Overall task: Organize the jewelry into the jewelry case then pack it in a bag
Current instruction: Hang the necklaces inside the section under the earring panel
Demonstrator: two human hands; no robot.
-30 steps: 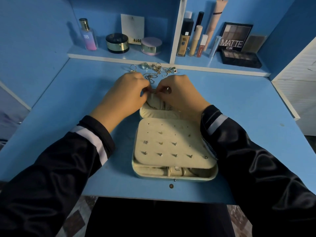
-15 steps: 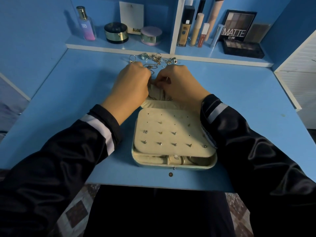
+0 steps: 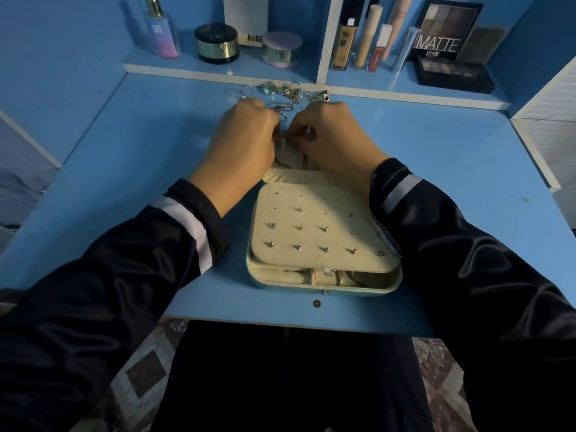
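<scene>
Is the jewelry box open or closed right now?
Open. The jewelry case lies flat on the desk, its cream earring panel and studs showing; the left hand and right hand work at its far half.

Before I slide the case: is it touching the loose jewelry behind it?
Cannot tell. In the head view a beaded chain from the loose jewelry runs between the left hand and right hand, which hide the jewelry case's far edge.

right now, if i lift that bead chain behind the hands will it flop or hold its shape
Probably floppy: the bead chain lies in loose curves on the desk. Likely light, being thin. It may drag along the rings tangled beside it.
</scene>
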